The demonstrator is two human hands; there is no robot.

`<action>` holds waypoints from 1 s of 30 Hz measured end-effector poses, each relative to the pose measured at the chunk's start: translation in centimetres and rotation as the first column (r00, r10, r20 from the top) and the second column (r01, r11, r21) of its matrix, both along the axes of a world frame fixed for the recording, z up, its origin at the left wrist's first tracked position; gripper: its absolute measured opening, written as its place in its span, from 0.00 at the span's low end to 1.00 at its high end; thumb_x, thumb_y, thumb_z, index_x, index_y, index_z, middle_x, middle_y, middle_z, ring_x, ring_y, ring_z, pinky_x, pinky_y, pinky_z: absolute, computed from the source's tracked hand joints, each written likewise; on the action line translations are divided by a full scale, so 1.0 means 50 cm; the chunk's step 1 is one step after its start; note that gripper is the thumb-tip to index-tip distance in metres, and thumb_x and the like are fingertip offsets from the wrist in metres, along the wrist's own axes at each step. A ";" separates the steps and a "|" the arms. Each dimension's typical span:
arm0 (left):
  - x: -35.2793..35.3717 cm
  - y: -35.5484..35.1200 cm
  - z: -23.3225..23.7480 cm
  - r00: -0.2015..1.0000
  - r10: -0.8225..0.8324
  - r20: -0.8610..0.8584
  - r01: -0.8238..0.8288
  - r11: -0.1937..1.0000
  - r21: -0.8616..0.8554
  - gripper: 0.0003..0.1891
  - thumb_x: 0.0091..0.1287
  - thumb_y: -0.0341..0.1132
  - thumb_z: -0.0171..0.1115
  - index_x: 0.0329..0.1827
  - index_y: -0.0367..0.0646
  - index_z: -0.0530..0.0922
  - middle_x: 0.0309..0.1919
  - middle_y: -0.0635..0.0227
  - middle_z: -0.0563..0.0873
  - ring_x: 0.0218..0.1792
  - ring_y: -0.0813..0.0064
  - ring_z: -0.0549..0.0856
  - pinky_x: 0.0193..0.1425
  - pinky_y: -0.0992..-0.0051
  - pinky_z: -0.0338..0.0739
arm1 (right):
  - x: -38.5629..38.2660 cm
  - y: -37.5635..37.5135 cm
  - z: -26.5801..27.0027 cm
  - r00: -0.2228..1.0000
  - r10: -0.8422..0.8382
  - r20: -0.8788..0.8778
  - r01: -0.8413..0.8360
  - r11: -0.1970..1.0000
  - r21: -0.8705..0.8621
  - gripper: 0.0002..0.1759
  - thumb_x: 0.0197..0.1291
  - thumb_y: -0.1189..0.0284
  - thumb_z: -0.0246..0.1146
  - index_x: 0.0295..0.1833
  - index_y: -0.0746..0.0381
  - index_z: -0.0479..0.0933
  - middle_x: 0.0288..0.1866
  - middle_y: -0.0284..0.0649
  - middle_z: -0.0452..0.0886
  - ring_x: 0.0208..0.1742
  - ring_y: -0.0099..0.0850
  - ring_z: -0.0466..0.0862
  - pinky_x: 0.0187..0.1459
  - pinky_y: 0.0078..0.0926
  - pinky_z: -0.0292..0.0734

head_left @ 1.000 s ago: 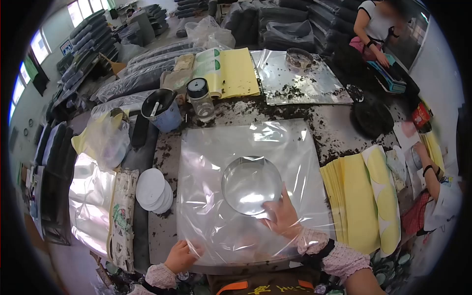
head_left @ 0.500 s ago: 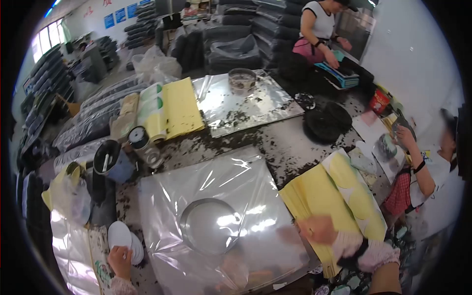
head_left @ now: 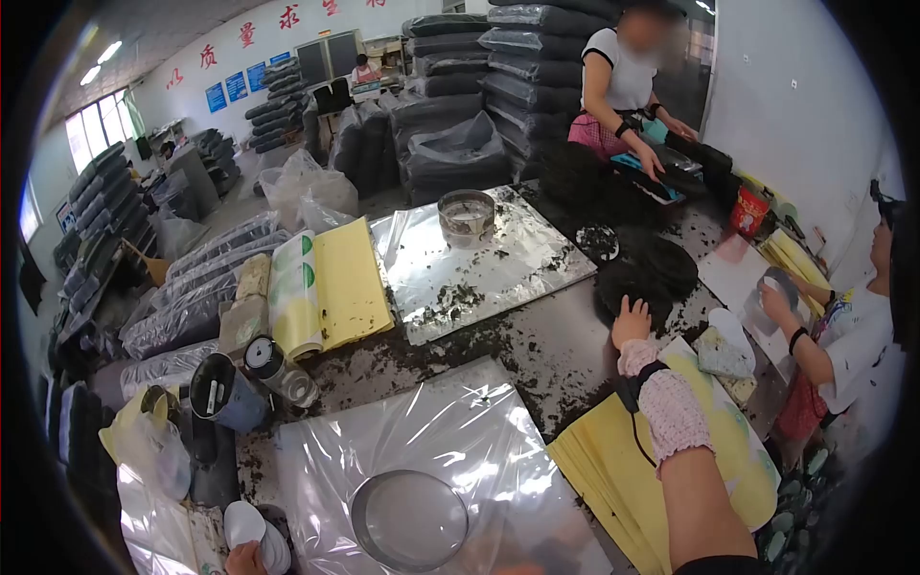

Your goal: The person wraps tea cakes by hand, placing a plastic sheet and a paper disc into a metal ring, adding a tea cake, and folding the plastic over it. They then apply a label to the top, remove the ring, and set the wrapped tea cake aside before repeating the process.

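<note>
Stacked dark sacks (head_left: 450,144) fill the back of the workroom, and a grey surface (head_left: 546,345) strewn with loose dark leaf takes up the middle of the frame. Two hands of the wearer show. The right hand (head_left: 630,321), right of centre, is open with its fingers spread, the tips at the near edge of a dark leaf heap (head_left: 652,273). The left hand (head_left: 244,558), at the lower left edge, is mostly cut off, so whether it is open or closed cannot be told; it touches a small pile of white discs (head_left: 251,525)

Two sheets lie on the surface: a clear plastic sheet (head_left: 431,431) at lower centre and a silver foil sheet (head_left: 498,264) above it. Two metal rings are in view, the near ring (head_left: 410,477) on the plastic and the far ring (head_left: 467,218) on the foil. Two stacks of yellow paper show, the right stack (head_left: 613,460) under the right forearm and the left stack (head_left: 350,278) just left of the foil. One blue cup (head_left: 222,395) and one black-lidded jar (head_left: 278,369) stand side by side at centre left

Two other people are at the right: a standing person (head_left: 623,81) at the upper right and a second person (head_left: 853,335) at the right edge
</note>
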State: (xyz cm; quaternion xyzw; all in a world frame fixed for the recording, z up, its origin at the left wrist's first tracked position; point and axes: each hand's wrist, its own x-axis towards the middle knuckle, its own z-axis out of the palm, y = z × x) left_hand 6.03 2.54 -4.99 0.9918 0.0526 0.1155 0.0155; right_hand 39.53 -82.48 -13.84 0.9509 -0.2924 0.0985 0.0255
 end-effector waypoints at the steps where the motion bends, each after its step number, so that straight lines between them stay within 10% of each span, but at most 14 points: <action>1: 0.005 -0.004 0.004 0.994 0.099 -0.038 -0.101 0.993 -0.059 0.11 0.69 0.38 0.66 0.49 0.44 0.89 0.38 0.58 0.91 0.39 0.54 0.88 0.47 0.59 0.82 | -0.003 0.017 -0.018 1.000 0.002 0.026 0.000 0.998 -0.065 0.40 0.66 0.65 0.61 0.82 0.57 0.58 0.79 0.58 0.63 0.79 0.56 0.63 0.75 0.54 0.63; 3: 0.003 -0.020 0.006 0.947 0.290 -0.139 -0.311 0.936 -0.167 0.11 0.68 0.40 0.68 0.46 0.44 0.90 0.37 0.58 0.91 0.38 0.55 0.88 0.46 0.61 0.82 | -0.047 0.096 0.017 0.994 0.111 0.005 -0.110 0.991 -0.078 0.35 0.67 0.70 0.55 0.80 0.59 0.61 0.76 0.60 0.66 0.76 0.57 0.67 0.73 0.53 0.66; 12: 0.003 0.004 -0.030 0.948 0.301 0.107 -0.216 0.851 -0.479 0.07 0.58 0.28 0.74 0.30 0.31 0.87 0.23 0.55 0.87 0.29 0.62 0.88 0.35 0.70 0.82 | -0.239 0.402 0.106 0.858 0.513 0.023 -0.514 0.857 0.033 0.30 0.67 0.66 0.59 0.75 0.56 0.69 0.72 0.56 0.72 0.73 0.57 0.70 0.71 0.57 0.65; 19: -0.025 0.041 -0.058 0.967 0.184 0.176 -0.061 0.837 -0.544 0.05 0.62 0.26 0.72 0.37 0.33 0.86 0.31 0.58 0.89 0.31 0.66 0.89 0.35 0.71 0.83 | -0.266 0.425 0.082 0.772 0.629 0.095 -0.606 0.772 -0.194 0.34 0.63 0.64 0.64 0.75 0.54 0.69 0.78 0.55 0.65 0.80 0.57 0.60 0.78 0.65 0.49; 21: -0.018 0.044 -0.071 0.970 0.163 0.182 -0.030 0.817 -0.576 0.05 0.62 0.25 0.72 0.39 0.33 0.86 0.33 0.59 0.90 0.32 0.67 0.89 0.35 0.71 0.83 | -0.268 0.419 0.103 0.726 0.643 0.245 -0.671 0.740 0.044 0.35 0.57 0.68 0.64 0.73 0.55 0.71 0.77 0.54 0.66 0.80 0.55 0.59 0.78 0.63 0.48; 25: -0.020 0.028 -0.070 0.959 0.171 0.226 -0.020 0.837 -0.547 0.04 0.61 0.24 0.72 0.38 0.34 0.86 0.32 0.60 0.89 0.31 0.68 0.88 0.34 0.73 0.83 | -0.225 0.330 0.143 0.573 0.472 0.670 -0.742 0.647 0.178 0.27 0.50 0.75 0.63 0.60 0.60 0.79 0.62 0.52 0.79 0.68 0.49 0.74 0.70 0.41 0.69; 27: -0.023 0.041 -0.078 0.955 0.172 0.242 -0.018 0.848 -0.529 0.05 0.61 0.24 0.72 0.39 0.34 0.86 0.32 0.60 0.89 0.30 0.68 0.88 0.34 0.73 0.82 | -0.153 0.215 0.087 0.751 0.157 0.642 -0.454 0.828 0.328 0.14 0.54 0.73 0.64 0.47 0.63 0.80 0.50 0.51 0.84 0.53 0.51 0.82 0.58 0.45 0.76; 29: -0.022 0.045 -0.080 0.961 0.170 0.216 -0.027 0.840 -0.541 0.04 0.61 0.23 0.71 0.38 0.34 0.86 0.31 0.60 0.88 0.30 0.68 0.88 0.34 0.74 0.82 | -0.113 0.131 0.102 0.994 0.023 0.110 -0.084 0.797 0.598 0.13 0.58 0.71 0.63 0.45 0.67 0.85 0.40 0.56 0.86 0.46 0.54 0.86 0.54 0.46 0.79; 30: -0.018 0.046 -0.078 0.964 0.170 0.206 -0.031 0.837 -0.547 0.04 0.61 0.23 0.71 0.38 0.34 0.85 0.31 0.60 0.88 0.30 0.69 0.87 0.34 0.74 0.82 | -0.097 0.094 0.057 0.961 -0.042 0.272 -0.130 0.800 0.586 0.16 0.59 0.70 0.63 0.50 0.67 0.84 0.43 0.56 0.85 0.48 0.54 0.85 0.56 0.45 0.78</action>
